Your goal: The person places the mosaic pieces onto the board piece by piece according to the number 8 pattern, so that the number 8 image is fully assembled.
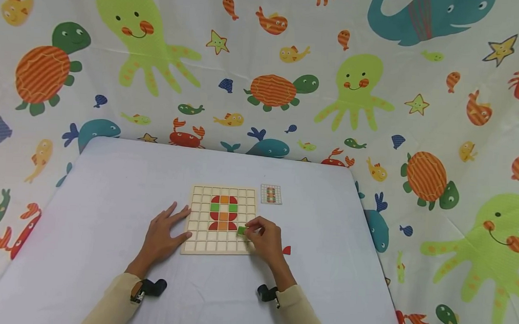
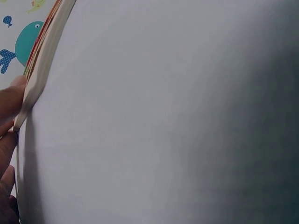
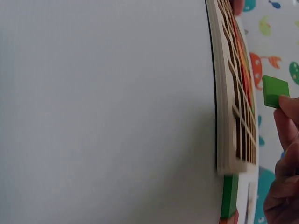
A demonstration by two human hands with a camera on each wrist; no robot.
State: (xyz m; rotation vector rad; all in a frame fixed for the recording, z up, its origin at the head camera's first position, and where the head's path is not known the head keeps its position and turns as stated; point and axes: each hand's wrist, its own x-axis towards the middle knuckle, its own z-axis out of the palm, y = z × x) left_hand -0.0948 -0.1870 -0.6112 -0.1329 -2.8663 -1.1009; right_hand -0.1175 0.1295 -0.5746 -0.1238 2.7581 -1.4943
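Observation:
A wooden grid board [image 1: 200, 246] lies on the table, with red rounded, orange square and green square tiles in its middle columns. Between thumb and fingertips, my right hand [image 1: 265, 238] pinches a green square tile [image 3: 275, 90], held over the board's right part just beside the lowest patterned row. My left hand [image 1: 161, 232] rests at the board's left edge, fingers spread and extended; in the left wrist view its fingers [image 2: 10, 100] touch the board's side. A small pattern card [image 1: 271, 194] sits off the board's upper right corner.
Right of my right hand lies a red piece [image 1: 287, 250]. The right wrist view shows a green block [image 3: 229, 196] close by the board's corner. White cloth [image 1: 121, 189] covers the table, and a curtain printed with sea animals [image 1: 274, 45] hangs behind it.

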